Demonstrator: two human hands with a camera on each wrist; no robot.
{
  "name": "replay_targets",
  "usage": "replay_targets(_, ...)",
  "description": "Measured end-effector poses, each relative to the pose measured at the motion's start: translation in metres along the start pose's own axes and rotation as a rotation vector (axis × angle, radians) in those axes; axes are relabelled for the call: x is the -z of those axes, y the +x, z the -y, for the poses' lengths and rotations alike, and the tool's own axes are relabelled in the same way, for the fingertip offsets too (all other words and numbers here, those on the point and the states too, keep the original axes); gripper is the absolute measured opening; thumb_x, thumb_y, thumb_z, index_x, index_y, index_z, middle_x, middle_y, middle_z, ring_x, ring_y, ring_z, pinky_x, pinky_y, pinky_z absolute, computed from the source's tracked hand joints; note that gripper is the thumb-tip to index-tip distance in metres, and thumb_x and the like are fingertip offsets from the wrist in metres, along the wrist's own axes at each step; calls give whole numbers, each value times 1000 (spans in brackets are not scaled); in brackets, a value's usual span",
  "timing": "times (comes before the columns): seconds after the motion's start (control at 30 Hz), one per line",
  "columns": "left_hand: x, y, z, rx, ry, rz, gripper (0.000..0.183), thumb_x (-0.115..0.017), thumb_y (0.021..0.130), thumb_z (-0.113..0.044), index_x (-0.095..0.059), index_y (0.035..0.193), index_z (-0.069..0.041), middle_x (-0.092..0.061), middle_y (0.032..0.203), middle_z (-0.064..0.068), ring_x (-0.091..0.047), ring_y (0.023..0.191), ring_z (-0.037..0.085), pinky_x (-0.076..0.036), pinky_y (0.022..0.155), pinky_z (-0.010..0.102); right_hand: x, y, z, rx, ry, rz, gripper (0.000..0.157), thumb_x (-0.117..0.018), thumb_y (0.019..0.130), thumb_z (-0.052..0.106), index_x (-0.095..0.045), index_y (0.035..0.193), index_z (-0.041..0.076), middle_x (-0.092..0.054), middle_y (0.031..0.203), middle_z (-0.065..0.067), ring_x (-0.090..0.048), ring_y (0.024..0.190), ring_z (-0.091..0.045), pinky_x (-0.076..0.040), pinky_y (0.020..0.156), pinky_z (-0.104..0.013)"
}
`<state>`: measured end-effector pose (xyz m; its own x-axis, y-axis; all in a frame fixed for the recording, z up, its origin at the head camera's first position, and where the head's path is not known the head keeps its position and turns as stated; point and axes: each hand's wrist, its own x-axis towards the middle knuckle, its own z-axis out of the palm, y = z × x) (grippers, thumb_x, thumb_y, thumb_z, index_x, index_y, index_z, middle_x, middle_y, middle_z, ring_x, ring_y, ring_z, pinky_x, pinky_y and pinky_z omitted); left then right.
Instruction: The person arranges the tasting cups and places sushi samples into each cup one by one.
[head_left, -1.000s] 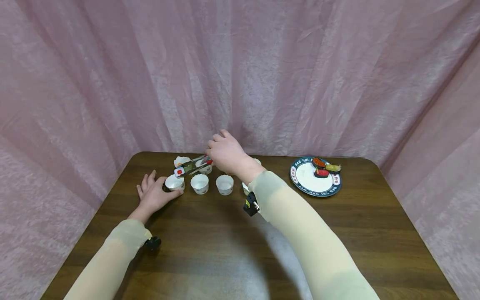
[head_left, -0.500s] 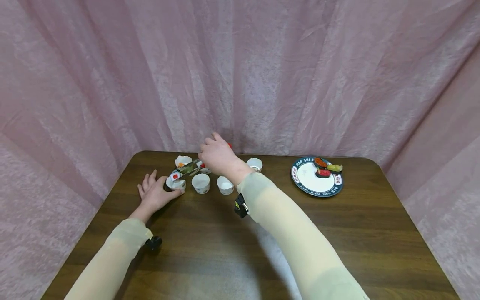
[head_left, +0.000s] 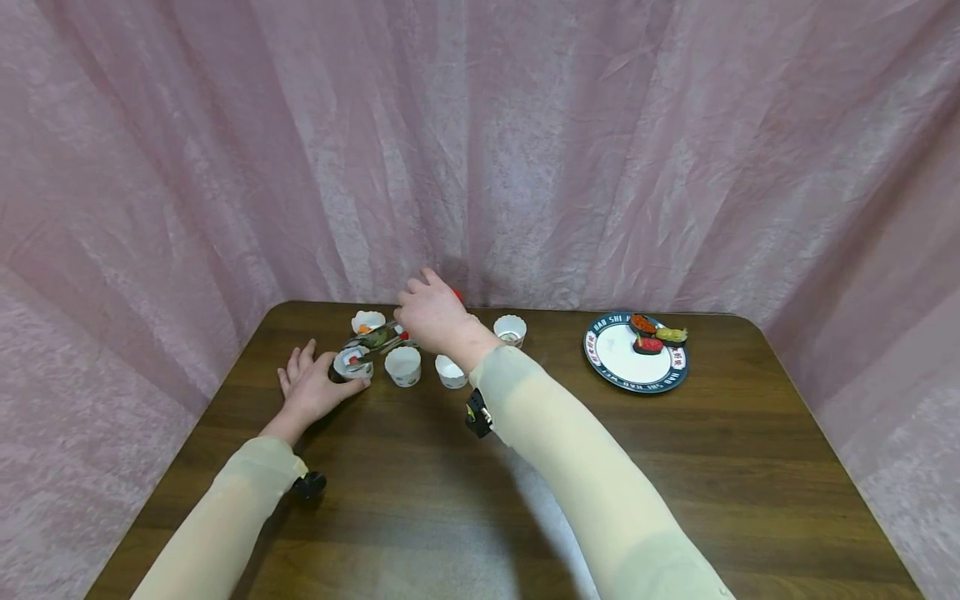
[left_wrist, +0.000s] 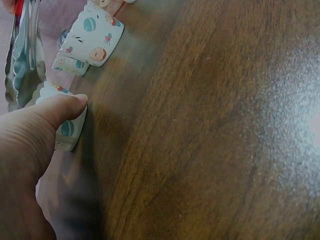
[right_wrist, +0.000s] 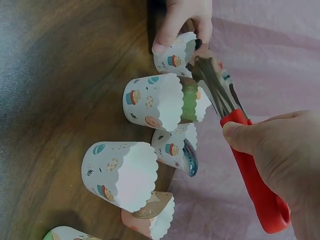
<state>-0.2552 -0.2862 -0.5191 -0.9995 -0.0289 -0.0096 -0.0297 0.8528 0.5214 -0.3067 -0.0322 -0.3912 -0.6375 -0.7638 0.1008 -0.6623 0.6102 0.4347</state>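
My left hand (head_left: pixel 311 390) grips a white paper baking cup (right_wrist: pixel 172 60) with a scalloped rim, the front-left one, between thumb and fingers. In my right hand (head_left: pixel 435 321) are metal tongs with red handles (right_wrist: pixel 250 175), pointing left. Their scalloped metal tips (left_wrist: pixel 29 70) reach the mouth of that cup. Between the tips, at the cup's opening, is a small white sushi piece (head_left: pixel 353 359) with a red centre and dark edge. It is partly hidden by the tongs and rim.
More paper cups, such as the front one (head_left: pixel 403 367) and back one (head_left: pixel 510 330), stand in two rows. The back-left cup (head_left: pixel 367 322) contains something orange. On the right, a blue-rimmed plate (head_left: pixel 615 374) bears three sushi pieces (head_left: pixel 648 345). A pink curtain (head_left: pixel 480 150) hangs behind the table.
My right hand has moved left and slightly down, lowering the tongs and sushi piece from above the cup into its mouth. The left hand has kept its hold on the cup.
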Motion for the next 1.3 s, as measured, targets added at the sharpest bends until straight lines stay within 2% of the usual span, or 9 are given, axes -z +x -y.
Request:
replay_targets(0.3,2,0,2,-1,9,2,84,-79,85,-54,-49,140,2,-4,165,32,7,149,54,12,109,77,1,0,-2,-8,16,-11,21,-68,97,31,-76,116,30,-66,121,9,-52,123,-20,-23,119,-51)
replay_targets(0.47,3,-1,4,10,9,10,84,-78,85,-55,-49,140,1,-3,165,31,9,150,53,13,109,76,2,-3,-5,-18,29,-16,28,-74,91,38,-76,117,29,-66,123,10,-52,123,-20,-22,119,-51)
replay_targets(0.73,4,-2,6,8,13,3,84,-79,84,-56,-50,139,0,-4,165,32,6,149,54,12,109,77,-1,-14,-17,-46,25,-60,27,-73,93,31,-75,120,29,-66,121,9,-54,121,-20,-24,119,-50)
replay_targets(0.97,6,-2,8,4,7,12,89,-79,83,-56,-45,145,-1,-3,165,31,7,149,54,12,109,77,3,-27,-31,-47,17,-55,37,-76,91,45,-72,122,25,-64,122,4,-53,121,-24,-25,119,-52)
replay_targets(1.3,12,-3,7,-21,5,15,95,-81,81,-56,-41,152,-6,-5,165,32,3,149,54,9,110,77,0,-49,-56,-92,76,-61,32,-74,95,30,-72,126,22,-66,118,3,-54,117,-25,-18,121,-51)
